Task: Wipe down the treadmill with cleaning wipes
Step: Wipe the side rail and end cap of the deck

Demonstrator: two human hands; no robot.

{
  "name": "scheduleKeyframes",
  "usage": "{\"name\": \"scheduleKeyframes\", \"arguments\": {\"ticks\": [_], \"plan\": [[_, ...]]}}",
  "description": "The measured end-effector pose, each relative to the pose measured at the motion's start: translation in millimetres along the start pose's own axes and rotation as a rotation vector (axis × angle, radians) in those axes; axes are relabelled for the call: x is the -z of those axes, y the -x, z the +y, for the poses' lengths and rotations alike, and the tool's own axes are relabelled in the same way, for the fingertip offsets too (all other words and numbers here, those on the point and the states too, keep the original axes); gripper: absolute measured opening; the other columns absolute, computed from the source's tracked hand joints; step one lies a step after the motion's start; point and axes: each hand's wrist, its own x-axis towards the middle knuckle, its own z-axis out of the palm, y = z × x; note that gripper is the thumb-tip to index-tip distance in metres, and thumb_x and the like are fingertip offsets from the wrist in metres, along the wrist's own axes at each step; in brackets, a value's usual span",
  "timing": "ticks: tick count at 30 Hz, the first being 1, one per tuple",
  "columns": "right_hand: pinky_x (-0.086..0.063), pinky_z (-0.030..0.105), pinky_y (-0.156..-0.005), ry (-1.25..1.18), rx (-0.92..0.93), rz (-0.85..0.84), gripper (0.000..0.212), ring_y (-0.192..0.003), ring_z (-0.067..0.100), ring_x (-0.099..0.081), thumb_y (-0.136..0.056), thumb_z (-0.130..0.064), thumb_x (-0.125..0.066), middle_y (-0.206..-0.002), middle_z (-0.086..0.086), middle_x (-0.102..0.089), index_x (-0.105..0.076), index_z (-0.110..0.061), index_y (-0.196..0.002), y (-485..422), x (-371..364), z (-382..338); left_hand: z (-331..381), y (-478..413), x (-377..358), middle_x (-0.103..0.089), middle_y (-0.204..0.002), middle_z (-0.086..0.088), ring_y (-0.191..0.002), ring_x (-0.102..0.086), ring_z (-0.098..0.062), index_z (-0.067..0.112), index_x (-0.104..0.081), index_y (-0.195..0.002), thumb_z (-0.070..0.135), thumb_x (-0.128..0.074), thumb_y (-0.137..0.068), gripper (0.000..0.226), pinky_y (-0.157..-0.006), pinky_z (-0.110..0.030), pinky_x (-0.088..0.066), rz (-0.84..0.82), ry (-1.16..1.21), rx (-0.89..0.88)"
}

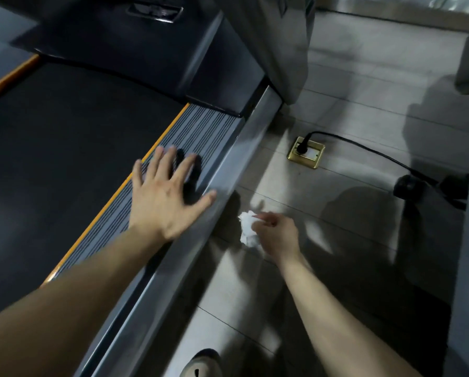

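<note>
The treadmill fills the left half: a black belt (64,137), a ribbed grey side rail (200,131) with an orange strip, and a smooth grey outer edge (244,148). My left hand (165,194) lies flat on the ribbed rail with fingers spread, thumb on the outer edge. My right hand (276,235) is beside the treadmill's outer edge, above the floor, and grips a crumpled white wipe (247,229). The wipe is close to the treadmill's side; contact is unclear.
A brass floor socket (306,153) with a black plug and cable (374,153) sits on the tiled floor to the right. The grey treadmill upright (276,44) rises at the top. A shoe (200,364) shows at the bottom edge.
</note>
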Motion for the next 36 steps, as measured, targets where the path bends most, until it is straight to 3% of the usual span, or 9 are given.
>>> {"name": "scheduleKeyframes", "arguments": {"ticks": [3, 6, 9, 12, 15, 18, 21, 27, 36], "plan": [[-0.052, 0.025, -0.074, 0.022, 0.029, 0.043, 0.016, -0.093, 0.022, -0.074, -0.087, -0.022, -0.069, -0.084, -0.005, -0.077, -0.081, -0.015, -0.096, -9, -9, -11, 19, -62, -5, -0.024, -0.177, -0.004, -0.167, -0.005, -0.024, 0.04, -0.032, -0.166, 0.086, -0.024, -0.094, 0.086, -0.132, -0.059, -0.003, -0.056, 0.034, -0.07], [-0.054, 0.027, -0.094, -0.145, 0.027, 0.129, 0.055, -0.111, 0.021, -0.069, -0.09, -0.006, -0.064, -0.12, 0.002, -0.072, -0.063, -0.014, -0.144, -36, -7, -27, 22, -86, -24, -0.014, -0.18, -0.001, -0.167, -0.002, -0.022, 0.042, -0.016, -0.17, 0.077, -0.026, -0.095, 0.084, -0.133, -0.057, -0.001, -0.127, 0.02, -0.082], [-0.058, 0.018, -0.069, -0.242, -0.013, 0.18, 0.028, -0.087, 0.02, -0.073, -0.089, -0.009, -0.064, -0.098, 0.005, -0.077, -0.074, -0.014, -0.115, -78, -7, -52, 20, -80, -39, -0.01, -0.181, 0.0, -0.167, -0.002, -0.021, 0.041, -0.011, -0.171, 0.065, -0.034, -0.098, 0.08, -0.133, -0.056, -0.005, -0.069, -0.002, -0.083], [-0.067, 0.043, -0.079, -0.398, 0.023, 0.297, 0.039, -0.09, 0.021, -0.077, -0.085, -0.007, -0.06, -0.098, -0.003, -0.08, -0.078, -0.025, -0.115, -124, -14, -76, 17, -82, -40, -0.013, -0.18, 0.001, -0.167, -0.003, -0.02, 0.043, -0.014, -0.17, 0.063, -0.038, -0.1, 0.077, -0.133, -0.055, -0.005, -0.063, 0.024, -0.083], [-0.063, 0.03, -0.084, -0.412, 0.189, 0.341, 0.043, -0.093, 0.01, -0.072, -0.1, -0.013, -0.059, -0.117, -0.011, -0.076, -0.071, -0.035, -0.135, -117, -42, -97, 15, -86, -43, -0.019, -0.179, 0.002, -0.166, -0.009, -0.019, 0.041, -0.023, -0.169, 0.065, -0.035, -0.099, 0.075, -0.133, -0.052, -0.008, -0.038, 0.046, -0.079], [-0.047, 0.042, -0.116, -0.312, 0.475, 0.191, 0.058, -0.144, 0.025, -0.053, -0.113, -0.022, -0.049, -0.165, 0.005, -0.046, -0.031, -0.026, -0.168, -39, -106, -76, 16, -83, -44, -0.025, -0.178, 0.003, -0.166, -0.013, -0.018, 0.04, -0.028, -0.168, 0.063, -0.025, -0.105, 0.067, -0.133, -0.052, -0.011, -0.01, 0.08, -0.067], [-0.029, 0.052, -0.129, -0.38, 0.684, 0.074, 0.059, -0.162, 0.022, -0.024, -0.115, -0.025, -0.042, -0.177, 0.006, -0.02, -0.019, -0.012, -0.169, -2, -136, -35, 17, -83, -45, -0.026, -0.177, 0.003, -0.166, -0.014, -0.017, 0.04, -0.029, -0.168, 0.057, -0.02, -0.109, 0.062, -0.132, -0.053, -0.013, 0.004, 0.079, -0.071], [-0.012, 0.047, -0.134, -0.52, 0.291, 0.011, 0.086, -0.163, 0.007, -0.011, -0.096, -0.08, -0.018, -0.177, -0.014, -0.009, -0.011, -0.038, -0.17, -188, -66, -128, 16, -83, -46, -0.026, -0.177, 0.006, -0.166, -0.013, -0.016, 0.041, -0.028, -0.168, 0.055, -0.02, -0.111, 0.059, -0.132, -0.053, -0.014, 0.005, 0.052, -0.07], [-0.01, 0.036, -0.134, -0.509, 0.681, -0.023, 0.064, -0.163, 0.005, -0.007, -0.111, -0.052, -0.02, -0.178, -0.009, -0.01, -0.017, -0.027, -0.171, -160, -79, -117, 18, -84, -44, -0.025, -0.177, 0.008, -0.166, -0.012, -0.014, 0.042, -0.028, -0.168, 0.054, -0.021, -0.112, 0.057, -0.133, -0.052, -0.013, 0.001, 0.058, -0.072]]}}
